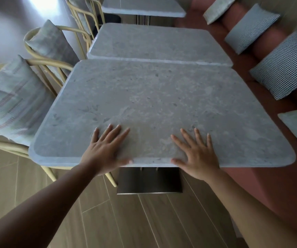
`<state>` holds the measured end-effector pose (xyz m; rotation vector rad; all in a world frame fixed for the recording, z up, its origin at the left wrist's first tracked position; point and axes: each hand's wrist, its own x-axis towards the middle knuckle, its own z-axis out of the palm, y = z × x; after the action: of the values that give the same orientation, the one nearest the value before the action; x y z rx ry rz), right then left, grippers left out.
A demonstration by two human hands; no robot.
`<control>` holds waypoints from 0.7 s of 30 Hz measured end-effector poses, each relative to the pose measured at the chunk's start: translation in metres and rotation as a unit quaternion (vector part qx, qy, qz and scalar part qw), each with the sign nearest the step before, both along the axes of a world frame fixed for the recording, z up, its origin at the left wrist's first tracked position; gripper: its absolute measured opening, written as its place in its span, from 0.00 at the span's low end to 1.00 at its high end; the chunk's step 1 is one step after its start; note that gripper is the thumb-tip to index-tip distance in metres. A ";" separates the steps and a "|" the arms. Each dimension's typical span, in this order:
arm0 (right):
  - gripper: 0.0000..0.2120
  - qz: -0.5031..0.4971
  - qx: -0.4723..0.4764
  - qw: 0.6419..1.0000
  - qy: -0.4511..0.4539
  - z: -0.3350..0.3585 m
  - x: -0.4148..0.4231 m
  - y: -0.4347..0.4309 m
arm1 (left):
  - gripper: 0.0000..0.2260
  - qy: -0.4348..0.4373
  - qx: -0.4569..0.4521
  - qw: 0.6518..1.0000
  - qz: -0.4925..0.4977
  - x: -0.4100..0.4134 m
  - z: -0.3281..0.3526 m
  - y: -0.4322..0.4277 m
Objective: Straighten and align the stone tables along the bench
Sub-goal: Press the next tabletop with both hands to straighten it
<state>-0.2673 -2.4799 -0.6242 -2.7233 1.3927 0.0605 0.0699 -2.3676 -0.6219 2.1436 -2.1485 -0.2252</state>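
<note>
The nearest grey stone table (153,104) fills the middle of the view. My left hand (104,149) lies flat on its near edge, fingers spread, thumb along the rim. My right hand (197,154) lies flat on the same edge further right, thumb on the rim too. A second stone table (158,43) stands just behind, its near edge touching or almost touching the first and set at a slight angle to it. A third stone table (144,8) stands further back, apart from the second. The reddish bench (269,176) runs along the right side.
Several cushions, among them a checked cushion (287,65), lean on the bench. Cream metal chairs (42,63) with pale cushions stand along the left. A dark metal table base (149,181) rests on the wood-look floor (108,221) below the near edge.
</note>
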 end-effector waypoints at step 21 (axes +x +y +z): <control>0.30 0.029 0.144 0.782 -0.606 0.398 0.353 0.167 | 0.27 0.533 -0.291 0.791 0.068 0.213 0.388 0.160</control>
<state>0.0861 -2.3126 -0.2257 -1.7802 0.7514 -1.1367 0.2829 -2.2072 -0.2343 1.2635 -1.1606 -0.5168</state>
